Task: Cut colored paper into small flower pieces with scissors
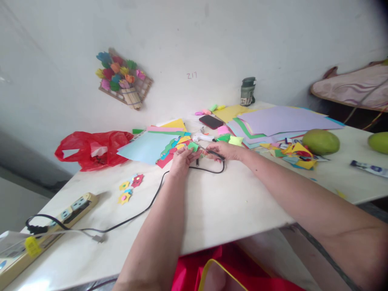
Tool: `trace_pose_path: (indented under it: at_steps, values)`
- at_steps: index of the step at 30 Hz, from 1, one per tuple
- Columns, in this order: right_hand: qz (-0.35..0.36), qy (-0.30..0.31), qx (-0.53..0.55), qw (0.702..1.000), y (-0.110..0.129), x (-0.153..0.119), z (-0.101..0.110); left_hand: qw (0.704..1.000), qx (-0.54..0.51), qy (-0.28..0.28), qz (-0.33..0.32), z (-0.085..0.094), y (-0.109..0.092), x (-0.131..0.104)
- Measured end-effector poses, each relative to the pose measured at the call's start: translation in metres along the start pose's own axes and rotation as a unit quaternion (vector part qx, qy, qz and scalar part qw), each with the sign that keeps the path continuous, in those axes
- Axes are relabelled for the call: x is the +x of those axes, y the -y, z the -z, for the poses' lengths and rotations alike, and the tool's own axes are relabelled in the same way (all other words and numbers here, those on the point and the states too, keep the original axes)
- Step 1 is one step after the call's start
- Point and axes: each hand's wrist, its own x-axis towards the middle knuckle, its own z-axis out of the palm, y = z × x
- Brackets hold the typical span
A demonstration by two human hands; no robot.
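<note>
two hands, closed, hold one green paper (left), one pair of scissors (right).

The left hand and right hand are bare, as are the left forearm and right forearm, the latter bearing one small dark spot. At the lap, bright red cloth (its exact form, garment or apron, cannot be told) shows a curved, narrow yellow border.
</note>
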Motion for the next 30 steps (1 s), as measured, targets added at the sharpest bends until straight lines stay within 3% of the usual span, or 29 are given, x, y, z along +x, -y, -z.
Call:
trace_pose_path:
  at_steps: [10, 30]
  values:
    - [-0.008, 0.016, -0.026, 1.0, 0.0024, -0.0014, -0.0003, 0.999, 0.036, 0.03, 0.011, -0.0009, -0.0009, -0.0024]
    - [0.013, 0.005, -0.008, 1.0, 0.0007, -0.0011, 0.0006, 0.998, 0.058, 0.023, 0.01, -0.0004, -0.0012, -0.0019]
